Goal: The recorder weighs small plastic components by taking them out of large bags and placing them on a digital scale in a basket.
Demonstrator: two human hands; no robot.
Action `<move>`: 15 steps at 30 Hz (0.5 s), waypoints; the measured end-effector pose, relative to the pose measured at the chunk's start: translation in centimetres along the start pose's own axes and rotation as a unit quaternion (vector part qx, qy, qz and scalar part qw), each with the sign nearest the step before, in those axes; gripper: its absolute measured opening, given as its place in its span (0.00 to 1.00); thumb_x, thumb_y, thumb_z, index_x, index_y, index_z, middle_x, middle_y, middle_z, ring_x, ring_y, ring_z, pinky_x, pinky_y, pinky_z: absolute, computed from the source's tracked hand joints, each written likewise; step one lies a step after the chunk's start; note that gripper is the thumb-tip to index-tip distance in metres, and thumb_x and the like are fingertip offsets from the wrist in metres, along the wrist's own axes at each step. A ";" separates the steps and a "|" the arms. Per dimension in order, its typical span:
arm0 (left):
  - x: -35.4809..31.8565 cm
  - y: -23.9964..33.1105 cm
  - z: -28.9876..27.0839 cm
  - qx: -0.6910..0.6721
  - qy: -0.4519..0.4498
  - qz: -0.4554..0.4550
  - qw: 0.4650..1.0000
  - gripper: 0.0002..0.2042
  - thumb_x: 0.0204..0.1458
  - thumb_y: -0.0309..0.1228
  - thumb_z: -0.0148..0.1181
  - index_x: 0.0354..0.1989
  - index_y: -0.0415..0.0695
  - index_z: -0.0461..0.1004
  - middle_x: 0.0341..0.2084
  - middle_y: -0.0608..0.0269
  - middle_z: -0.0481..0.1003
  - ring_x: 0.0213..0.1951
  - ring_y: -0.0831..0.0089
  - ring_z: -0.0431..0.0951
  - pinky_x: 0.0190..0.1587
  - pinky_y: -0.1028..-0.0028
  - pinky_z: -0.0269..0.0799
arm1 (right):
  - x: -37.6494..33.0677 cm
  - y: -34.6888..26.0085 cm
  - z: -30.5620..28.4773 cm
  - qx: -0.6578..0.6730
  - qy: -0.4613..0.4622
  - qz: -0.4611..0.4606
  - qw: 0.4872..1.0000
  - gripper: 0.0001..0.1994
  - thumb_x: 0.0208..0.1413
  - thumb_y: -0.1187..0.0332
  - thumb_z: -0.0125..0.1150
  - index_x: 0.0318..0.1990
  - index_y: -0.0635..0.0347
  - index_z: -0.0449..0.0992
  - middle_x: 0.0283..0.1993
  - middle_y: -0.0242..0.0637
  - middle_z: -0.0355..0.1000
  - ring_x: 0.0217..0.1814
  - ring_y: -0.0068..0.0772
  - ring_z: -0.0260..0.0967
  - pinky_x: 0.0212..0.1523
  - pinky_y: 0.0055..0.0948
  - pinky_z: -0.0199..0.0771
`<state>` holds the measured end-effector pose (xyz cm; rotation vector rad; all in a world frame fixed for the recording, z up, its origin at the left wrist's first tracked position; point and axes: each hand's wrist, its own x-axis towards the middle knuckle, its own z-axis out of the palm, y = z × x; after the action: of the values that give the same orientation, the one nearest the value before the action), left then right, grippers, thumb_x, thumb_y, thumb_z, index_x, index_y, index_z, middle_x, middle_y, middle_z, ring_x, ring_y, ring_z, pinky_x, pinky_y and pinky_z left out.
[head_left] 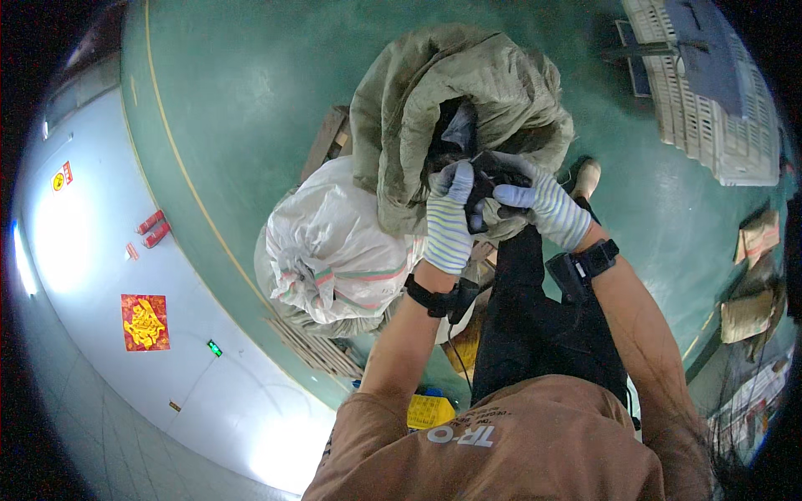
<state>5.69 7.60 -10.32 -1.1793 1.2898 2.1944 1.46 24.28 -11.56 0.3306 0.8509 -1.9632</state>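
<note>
Both my hands wear striped knit gloves and meet over the mouth of a large grey-green woven sack [401,125]. Fingers of my left hand [449,219] are closed on the left side of a black piece [484,185]. My right hand [551,206] grips its other side, thumb lying across the front. Whether the piece is fabric or plastic I cannot tell. Inside the sack's rolled-down opening, more dark material [458,129] shows just beyond my fingers. A tied white woven sack [334,238] sits against the grey-green one on the left.
Wooden pallet slats [330,142] show beside the sacks. Pale plastic crates [710,125] stand at the far right, with cardboard [752,313] lower down. A yellow box [430,411] is near my left side. Two red extinguishers [154,228] appear along the white wall [109,184].
</note>
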 end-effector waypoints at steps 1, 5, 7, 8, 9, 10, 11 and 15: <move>0.0 -0.5 0.6 0.011 0.011 0.044 0.999 0.10 0.59 0.40 0.62 0.40 0.46 0.78 0.30 0.73 0.76 0.27 0.86 0.71 0.26 0.83 0.65 | 0.0 0.0 0.2 -0.073 0.034 -0.034 0.996 0.33 0.52 0.63 0.71 0.64 0.63 0.65 0.56 0.33 0.73 0.55 0.25 0.69 0.58 0.27 0.69; -0.6 -1.7 2.3 0.134 0.011 0.111 0.985 0.11 0.59 0.36 0.61 0.45 0.42 0.78 0.36 0.68 0.78 0.38 0.80 0.75 0.43 0.78 0.72 | -0.2 0.1 0.6 -0.110 0.120 -0.075 0.984 0.27 0.51 0.61 0.73 0.57 0.61 0.74 0.48 0.30 0.77 0.49 0.21 0.71 0.52 0.24 0.72; -0.7 -2.1 2.8 0.180 0.010 0.141 0.973 0.12 0.61 0.35 0.59 0.46 0.41 0.77 0.37 0.68 0.78 0.37 0.80 0.74 0.43 0.78 0.71 | -0.3 0.2 0.7 -0.104 0.154 -0.075 0.980 0.21 0.52 0.63 0.72 0.52 0.60 0.77 0.44 0.29 0.78 0.45 0.20 0.72 0.50 0.24 0.72; -0.9 -2.3 3.1 0.150 0.025 0.132 0.980 0.13 0.62 0.36 0.57 0.47 0.40 0.77 0.37 0.67 0.78 0.37 0.80 0.74 0.43 0.78 0.71 | -0.4 0.4 0.8 -0.078 0.172 -0.083 0.978 0.19 0.52 0.64 0.72 0.49 0.60 0.79 0.43 0.29 0.78 0.44 0.20 0.72 0.49 0.24 0.73; -0.9 -2.5 3.4 0.119 0.040 0.123 0.984 0.14 0.63 0.37 0.55 0.47 0.40 0.77 0.37 0.67 0.78 0.37 0.80 0.74 0.42 0.77 0.71 | -0.5 0.5 0.8 -0.051 0.202 -0.086 0.974 0.16 0.52 0.65 0.72 0.47 0.60 0.80 0.42 0.30 0.79 0.43 0.20 0.73 0.49 0.24 0.73; -0.5 -2.8 4.0 0.086 0.048 0.126 0.987 0.15 0.65 0.39 0.51 0.46 0.39 0.76 0.37 0.65 0.78 0.36 0.79 0.73 0.41 0.77 0.71 | -0.7 0.8 1.0 -0.011 0.209 -0.125 0.970 0.14 0.52 0.68 0.71 0.45 0.60 0.80 0.41 0.31 0.79 0.42 0.21 0.73 0.48 0.24 0.74; -0.3 -3.0 4.6 0.090 0.051 0.124 0.987 0.15 0.65 0.39 0.51 0.46 0.39 0.76 0.37 0.65 0.78 0.36 0.79 0.73 0.41 0.77 0.71 | -0.8 1.0 1.0 -0.012 0.205 -0.124 0.971 0.14 0.52 0.68 0.71 0.45 0.60 0.80 0.41 0.31 0.79 0.42 0.21 0.73 0.48 0.24 0.74; 0.3 -3.1 6.7 0.188 0.114 0.210 0.953 0.17 0.66 0.41 0.48 0.40 0.40 0.76 0.31 0.65 0.76 0.31 0.77 0.73 0.35 0.75 0.72 | -1.2 1.2 0.4 0.049 0.275 -0.132 0.951 0.12 0.52 0.71 0.70 0.45 0.61 0.80 0.42 0.33 0.79 0.42 0.24 0.75 0.47 0.26 0.75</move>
<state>4.23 14.87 -10.61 -1.1024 2.1121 1.9729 3.17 24.36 -11.15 0.8919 1.1983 -2.2011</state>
